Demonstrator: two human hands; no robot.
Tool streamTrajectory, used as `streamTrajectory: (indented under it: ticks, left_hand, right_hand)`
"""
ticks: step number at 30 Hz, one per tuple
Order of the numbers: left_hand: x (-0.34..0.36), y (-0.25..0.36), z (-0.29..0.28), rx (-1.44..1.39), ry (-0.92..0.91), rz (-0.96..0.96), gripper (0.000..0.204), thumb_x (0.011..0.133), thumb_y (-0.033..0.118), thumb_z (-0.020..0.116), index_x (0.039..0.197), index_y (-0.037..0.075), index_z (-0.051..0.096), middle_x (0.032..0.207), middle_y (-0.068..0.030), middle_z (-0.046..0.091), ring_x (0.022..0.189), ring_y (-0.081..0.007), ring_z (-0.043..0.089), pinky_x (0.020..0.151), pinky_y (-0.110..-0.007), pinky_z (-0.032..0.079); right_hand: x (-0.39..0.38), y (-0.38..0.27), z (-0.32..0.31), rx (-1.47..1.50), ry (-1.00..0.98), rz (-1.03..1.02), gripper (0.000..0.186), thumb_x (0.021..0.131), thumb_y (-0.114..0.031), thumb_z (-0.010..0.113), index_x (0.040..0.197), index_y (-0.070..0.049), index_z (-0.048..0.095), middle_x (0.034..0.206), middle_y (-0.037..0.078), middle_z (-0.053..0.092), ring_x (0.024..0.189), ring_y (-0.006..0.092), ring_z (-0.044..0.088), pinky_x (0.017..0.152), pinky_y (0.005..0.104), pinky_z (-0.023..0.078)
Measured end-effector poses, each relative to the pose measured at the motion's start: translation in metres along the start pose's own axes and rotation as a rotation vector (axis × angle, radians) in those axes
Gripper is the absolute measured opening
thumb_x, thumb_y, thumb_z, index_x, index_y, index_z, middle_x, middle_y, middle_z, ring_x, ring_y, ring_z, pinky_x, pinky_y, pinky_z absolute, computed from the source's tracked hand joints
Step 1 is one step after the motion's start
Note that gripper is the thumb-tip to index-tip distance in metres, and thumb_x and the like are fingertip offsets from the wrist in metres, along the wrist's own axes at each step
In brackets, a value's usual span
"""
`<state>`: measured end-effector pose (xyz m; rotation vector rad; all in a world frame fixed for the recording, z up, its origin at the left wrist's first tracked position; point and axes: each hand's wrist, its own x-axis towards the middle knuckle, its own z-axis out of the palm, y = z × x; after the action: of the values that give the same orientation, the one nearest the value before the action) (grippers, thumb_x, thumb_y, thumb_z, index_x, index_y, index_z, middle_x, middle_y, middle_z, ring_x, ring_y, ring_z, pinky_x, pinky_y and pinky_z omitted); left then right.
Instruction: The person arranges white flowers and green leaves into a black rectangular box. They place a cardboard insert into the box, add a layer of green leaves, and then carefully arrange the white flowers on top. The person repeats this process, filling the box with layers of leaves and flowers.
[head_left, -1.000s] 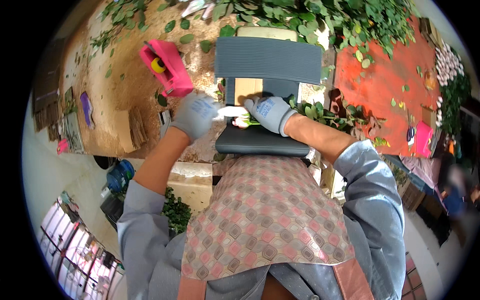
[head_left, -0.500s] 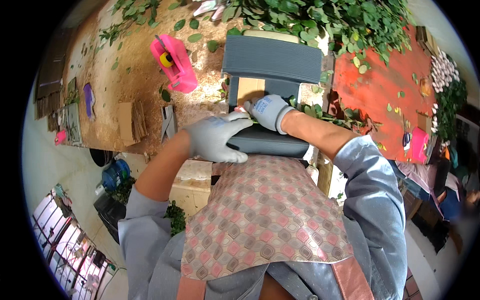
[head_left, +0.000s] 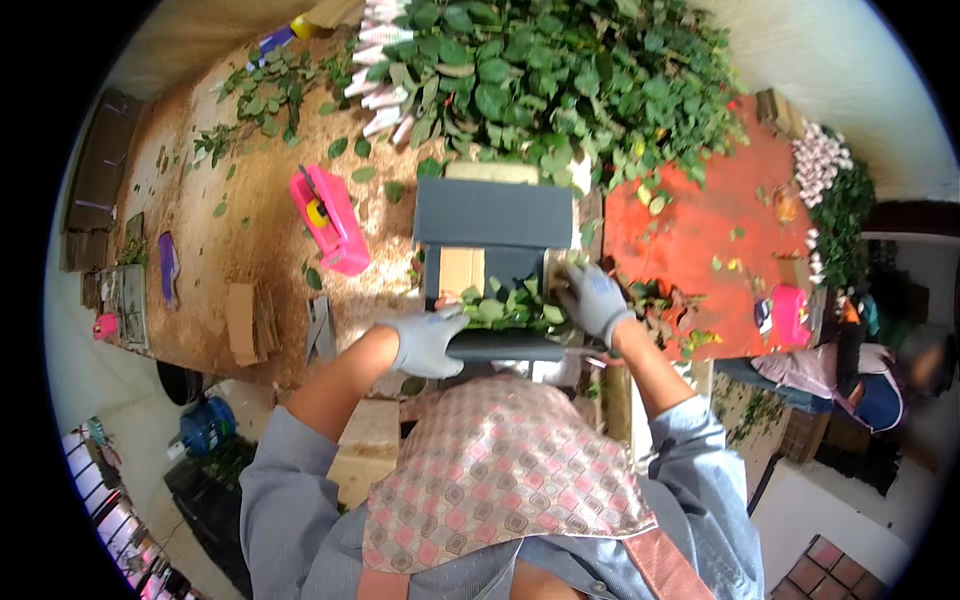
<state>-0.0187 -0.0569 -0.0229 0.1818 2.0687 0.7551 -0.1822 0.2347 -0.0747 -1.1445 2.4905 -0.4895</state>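
Note:
A dark grey ridged stand [head_left: 495, 212] stands on the bench in front of me, with a piece of cardboard [head_left: 462, 270] inside it. Green leafy stems [head_left: 512, 306] lie across its trough, and a bit of pink shows at their left end. My left hand [head_left: 430, 341], in a grey glove, rests at the stand's front left corner, thumb and fingers apart around the front panel [head_left: 510, 346]. At the right end of the leaves is my gloved right hand [head_left: 594, 302], its fingers stretched over the stand's right edge; nothing shows in them.
A pink tape dispenser [head_left: 335, 222] and cardboard sheets [head_left: 250, 325] lie to the left. Leafy stems with pale wrapped heads [head_left: 560, 75] are heaped at the back. On the right a red surface [head_left: 690, 230] holds scattered leaves, and a person [head_left: 840, 375] is beyond.
My right hand has moved out of the stand to its right end. Leafy stems now show in the trough. My left hand stays at the left end, while the whole view has shifted.

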Motion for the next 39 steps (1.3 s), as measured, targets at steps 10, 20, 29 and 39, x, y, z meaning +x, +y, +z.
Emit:
streamTrajectory:
  ticks: [10, 20, 29, 39]
  left_hand:
    - [0.004, -0.003, 0.003, -0.002, -0.010, -0.002, 0.085, 0.085, 0.047, 0.062, 0.153, 0.003, 0.034, 0.162, -0.0226, 0.027, 0.142, -0.0397, 0.040, 0.117, -0.040, 0.034]
    - [0.007, -0.004, -0.002, 0.005, -0.017, 0.040, 0.081, 0.081, 0.042, 0.068, 0.149, 0.010, 0.037, 0.155, -0.0222, 0.037, 0.131, -0.0416, 0.051, 0.108, -0.048, 0.044]
    - [0.002, -0.006, 0.002, -0.040, 0.145, 0.130, 0.071, 0.079, 0.036, 0.067, 0.140, 0.008, 0.044, 0.134, -0.0232, 0.056, 0.116, -0.0414, 0.061, 0.097, -0.047, 0.050]
    - [0.005, -0.003, 0.000, -0.004, 0.098, 0.159, 0.058, 0.082, 0.036, 0.064, 0.130, 0.007, 0.052, 0.133, -0.0224, 0.054, 0.116, -0.0425, 0.059, 0.099, -0.046, 0.048]
  right_hand:
    - [0.034, 0.036, -0.074, -0.136, -0.228, 0.225, 0.023, 0.095, -0.029, 0.057, 0.096, -0.009, 0.068, 0.094, 0.021, 0.069, 0.089, 0.0428, 0.066, 0.077, 0.0509, 0.052]
    - [0.294, 0.001, -0.174, -0.106, 0.494, -0.023, 0.029, 0.089, -0.010, 0.054, 0.116, -0.003, 0.062, 0.113, 0.023, 0.067, 0.110, 0.0398, 0.063, 0.094, 0.0469, 0.051]
    - [0.334, 0.005, -0.147, -0.666, 0.289, 0.047, 0.031, 0.094, -0.016, 0.051, 0.123, -0.009, 0.060, 0.117, 0.012, 0.066, 0.112, 0.0305, 0.060, 0.091, 0.0450, 0.046]
    - [0.256, -0.017, -0.202, -0.709, 0.517, -0.347, 0.039, 0.083, -0.011, 0.058, 0.122, -0.013, 0.062, 0.108, 0.009, 0.062, 0.106, 0.0292, 0.057, 0.100, 0.0440, 0.041]
